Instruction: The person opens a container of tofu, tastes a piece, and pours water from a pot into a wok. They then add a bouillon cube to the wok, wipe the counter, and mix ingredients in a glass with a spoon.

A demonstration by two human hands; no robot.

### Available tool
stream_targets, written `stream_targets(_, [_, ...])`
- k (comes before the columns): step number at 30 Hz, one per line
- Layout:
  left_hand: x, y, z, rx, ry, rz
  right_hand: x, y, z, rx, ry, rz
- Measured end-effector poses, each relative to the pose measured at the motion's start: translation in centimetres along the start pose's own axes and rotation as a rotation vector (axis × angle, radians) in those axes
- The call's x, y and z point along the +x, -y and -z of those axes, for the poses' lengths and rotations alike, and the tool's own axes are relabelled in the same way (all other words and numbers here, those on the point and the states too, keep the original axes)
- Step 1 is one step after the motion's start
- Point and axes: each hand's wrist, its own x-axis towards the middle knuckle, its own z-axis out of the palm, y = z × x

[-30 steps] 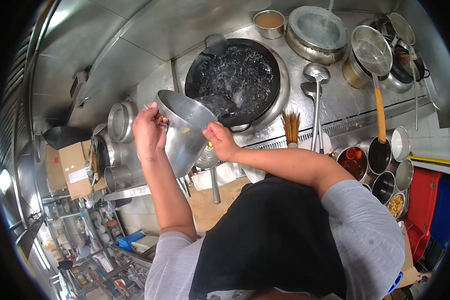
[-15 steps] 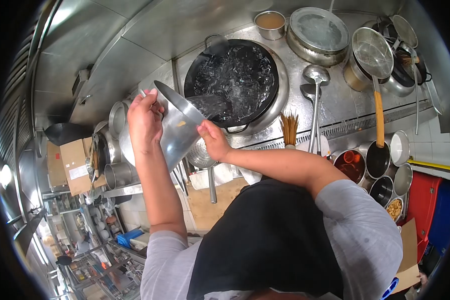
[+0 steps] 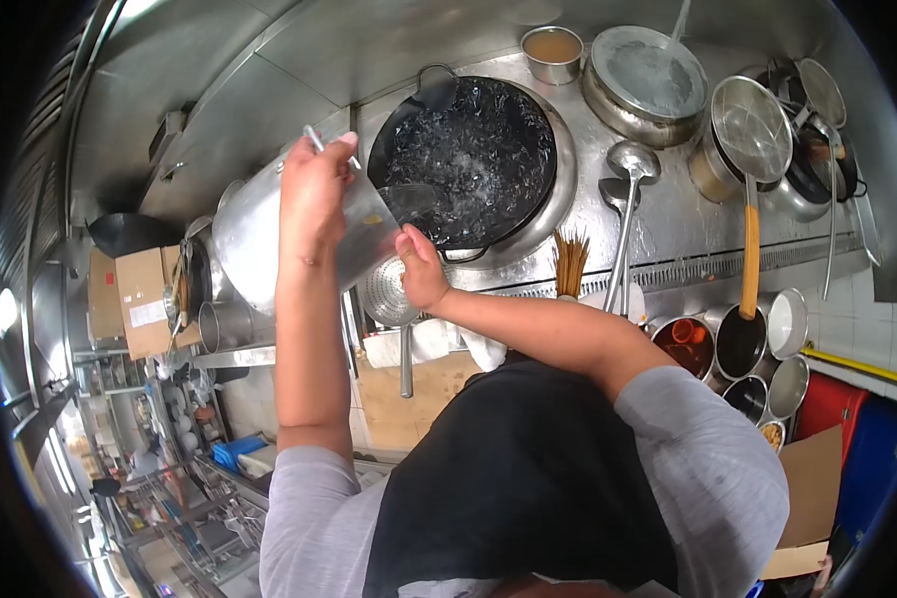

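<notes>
A large metal pot (image 3: 249, 231) is tipped on its side over the near left edge of a black wok (image 3: 390, 149). Clear liquid (image 3: 409, 199) runs from its mouth into the wok, where the surface ripples and splashes. My left hand (image 3: 314, 194) is closed round the pot's handle near the upper rim. At the lower rim, my right hand (image 3: 424, 274) grips the pot's edge with its thumb up. Just below that hand lies a perforated skimmer (image 3: 384, 296) with a metal handle.
Right of the wok are a ladle (image 3: 630, 164), a bamboo brush (image 3: 570, 261) and a wire strainer (image 3: 752, 130) with a wooden handle. A lidded pot (image 3: 638, 110) and a bowl of brownish liquid (image 3: 553, 48) stand behind. Several seasoning containers (image 3: 743, 344) sit at the right.
The pot has tipped further toward the wok, its base rising. My left hand has moved up and slightly right with the handle. Liquid still flows; the camera view has shifted slightly.
</notes>
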Motion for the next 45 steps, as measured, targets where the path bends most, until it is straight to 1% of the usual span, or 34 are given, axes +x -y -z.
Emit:
stream_targets(1, [-0.3, -0.2, -0.5, 0.034, -0.007, -0.01, 0.2, -1.2, 0.1, -0.005, 0.016, -0.004])
stream_targets(3, [-0.5, -0.3, -0.9, 0.021, -0.013, -0.032, 0.7, -2.8, 0.1, -0.106, -0.046, 0.152])
stream_targets(4, [-0.6, -0.2, -0.9, 0.064, -0.001, -0.03, 0.5, -2.8, 0.3, -0.109, -0.027, 0.148])
stream_targets(6, [-1.1, -0.2, -1.0, 0.103, -0.007, -0.038, 0.1, -2.8, 1.1, -0.018, 0.118, -0.001])
stream_targets(10, [-2.4, -0.7, 0.2, 0.184, -0.079, -0.042, -0.3, -3.0, -0.4, 0.067, 0.133, -0.033])
stream_targets(11, [-2.8, -0.8, 1.0, 0.183, -0.099, -0.032, -0.4, -2.9, -0.8, 0.065, 0.146, -0.009])
stream_targets(13, [-3.6, -1.2, 3.4, 0.081, -0.138, -0.084, -0.2, -2.9, -1.5, 0.063, 0.175, 0.0])
stream_targets(14, [-4.5, -2.0, 4.8, 0.061, -0.198, -0.079, 0.3, -3.1, -1.6, -0.018, 0.292, 0.022])
stream_targets(15, [-5.5, -2.7, 6.1, -0.035, -0.315, -0.083, 1.1, -3.2, -1.9, -0.096, 0.41, 0.052])
stream_targets(16, [-5.9, -2.5, 8.6, -0.073, -0.391, -0.123, 2.1, -2.4, -2.4, -0.115, 0.497, 0.098])
stream_targets(17, [-6.1, -2.0, 11.9, -0.11, -0.465, -0.166, 2.2, -1.3, -2.4, -0.11, 0.514, 0.102])
stream_targets(19, [-6.5, 0.5, 20.5, -0.108, -0.622, -0.182, 2.1, 4.2, -2.2, -0.171, 0.601, 0.301])
stream_targets(20, [-7.4, 0.3, 22.8, -0.238, -0.687, -0.098, 1.8, 4.8, -0.7, -0.192, 0.633, 0.26])
stream_targets(21, [-8.2, 1.1, 25.0, -0.202, -0.776, -0.127, 1.3, 5.4, 1.1, -0.215, 0.666, 0.218])
stream_targets(22, [-9.2, 2.0, 26.9, -0.275, -0.843, -0.113, 0.4, 5.3, 3.3, -0.163, 0.668, 0.143])
stream_targets(23, [-9.9, 2.8, 29.0, -0.347, -0.907, -0.098, -1.0, 5.3, 6.0, -0.213, 0.617, 0.078])
stream_targets(24, [-10.3, 4.0, 32.0, -0.361, -0.929, -0.105, -3.1, 6.7, 8.2, -0.316, 0.544, -0.076])
stream_targets(26, [-12.2, 7.1, 38.4, -0.641, -0.817, -0.12, -7.1, 6.4, 14.7, -0.526, 0.487, -0.232])
stream_targets(27, [-13.3, 8.1, 40.5, -0.654, -0.854, -0.118, -9.5, 7.2, 16.0, -0.634, 0.368, -0.328])
stream_targets(29, [-14.1, 9.4, 44.1, -0.725, -0.769, -0.132, -13.9, 9.5, 16.2, -0.656, 0.236, -0.418])
stream_targets(30, [-13.7, 10.7, 45.6, -0.722, -0.914, -0.109, -15.8, 9.1, 17.2, -0.678, 0.208, -0.398])
stream_targets(32, [-12.1, 12.9, 47.6, -0.686, -0.951, -0.12, -17.7, 7.7, 17.3, -0.7, 0.176, -0.366])
stream_targets(33, [-11.0, 14.4, 48.6, -0.641, -0.986, -0.122, -18.3, 7.1, 16.8, -0.652, 0.094, -0.385])
stream_targets(34, [-9.3, 16.8, 50.1, -0.606, -0.987, -0.151, -18.8, 6.6, 16.2, -0.604, 0.011, -0.406])
stream_targets(35, [-7.5, 19.3, 51.6, -0.571, -0.99, -0.175, -18.8, 5.8, 15.8, -0.613, 0.01, -0.404])
stream_targets(37, [-4.9, 22.1, 51.7, -0.694, -0.935, -0.215, -18.2, 4.1, 14.6, -0.534, -0.085, -0.338])
stream_targets(39, [-2.1, 25.7, 52.3, -0.843, -0.872, -0.211, -18.0, 4.0, 11.9, -0.552, -0.121, -0.307])
stream_targets(40, [-1.1, 27.1, 51.5, -0.856, -0.919, -0.25, -18.0, 4.2, 11.0, -0.602, -0.113, -0.299])
stream_targets(41, [-0.7, 28.5, 51.1, -0.867, -0.914, -0.236, -18.1, 4.3, 10.3, -0.654, -0.107, -0.293])
stream_targets(43, [0.0, 32.1, 49.8, -1.054, -0.816, -0.312, -18.8, 3.5, 10.8, -0.67, -0.133, -0.277])
stream_targets(44, [-0.2, 34.0, 49.0, -1.149, -0.736, -0.361, -19.1, 3.2, 11.2, -0.669, -0.127, -0.28])
stream_targets(45, [-0.2, 37.4, 48.7, -1.21, -0.729, -0.312, -19.5, 3.4, 11.6, -0.668, -0.13, -0.278])
